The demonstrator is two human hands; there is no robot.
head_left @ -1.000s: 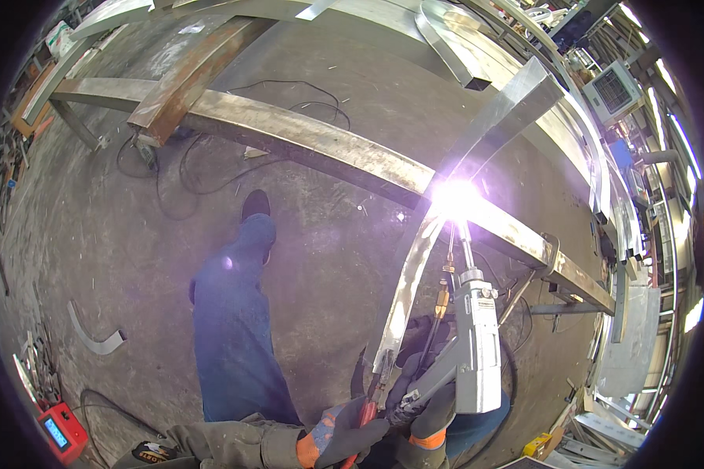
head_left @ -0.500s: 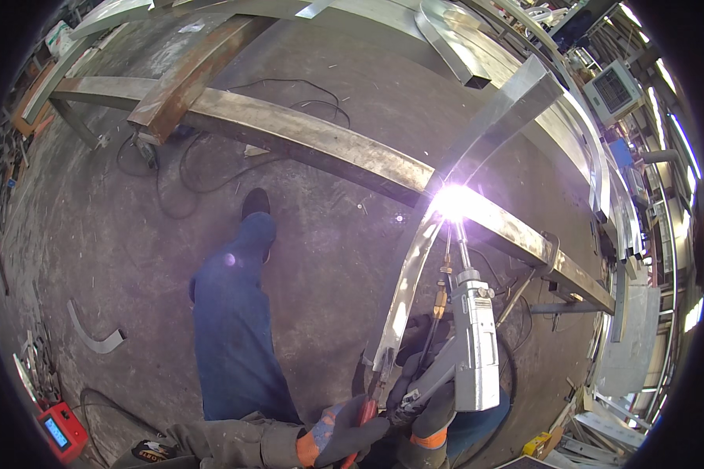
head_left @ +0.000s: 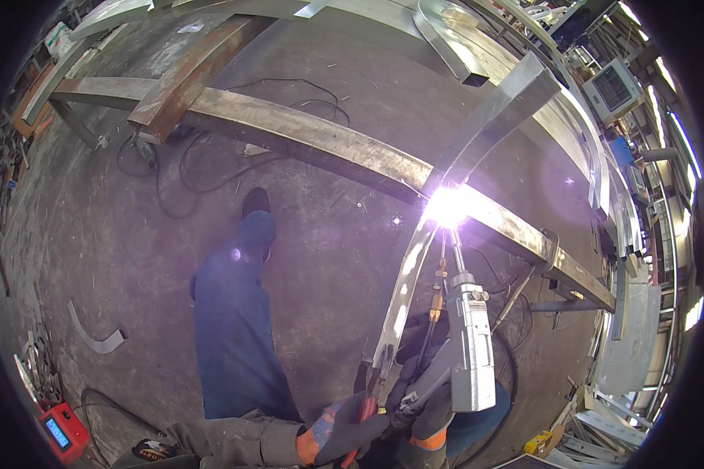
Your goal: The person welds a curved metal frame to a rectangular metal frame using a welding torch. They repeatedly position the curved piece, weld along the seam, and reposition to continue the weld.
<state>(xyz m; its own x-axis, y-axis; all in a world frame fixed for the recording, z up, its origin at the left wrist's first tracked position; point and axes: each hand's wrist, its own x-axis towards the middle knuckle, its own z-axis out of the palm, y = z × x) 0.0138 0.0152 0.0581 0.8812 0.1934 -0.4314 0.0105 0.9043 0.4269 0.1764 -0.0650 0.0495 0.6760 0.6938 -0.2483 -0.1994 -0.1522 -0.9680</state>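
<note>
Both my hands wear dark gloves with orange cuffs. My left hand (head_left: pixel 340 430) is closed around a red-handled tool (head_left: pixel 368 408), whose dark jaws meet the near end of a narrow metal bar (head_left: pixel 406 301). My right hand (head_left: pixel 424 402) wraps the angled grip of a silver welding torch (head_left: pixel 472 344). The torch's thin nozzle points away from me into a bright arc (head_left: pixel 447 205), where the bar meets a long steel beam (head_left: pixel 313 137). Glare hides the joint itself. A thin rod with brass fittings (head_left: pixel 436 297) runs beside the torch. Part of my right fingers is hidden.
A rusty beam (head_left: pixel 199 70) crosses the long one at the far left. A wide square tube (head_left: pixel 501 113) rises beyond the arc. Cables (head_left: pixel 184 184) trail over the floor. A red box with a display (head_left: pixel 64 434) stands at the lower left, and metal offcuts lie at the lower right.
The torch and its arc have shifted slightly to the left along the joint. My left hand keeps its hold on the red-handled tool, almost unmoved.
</note>
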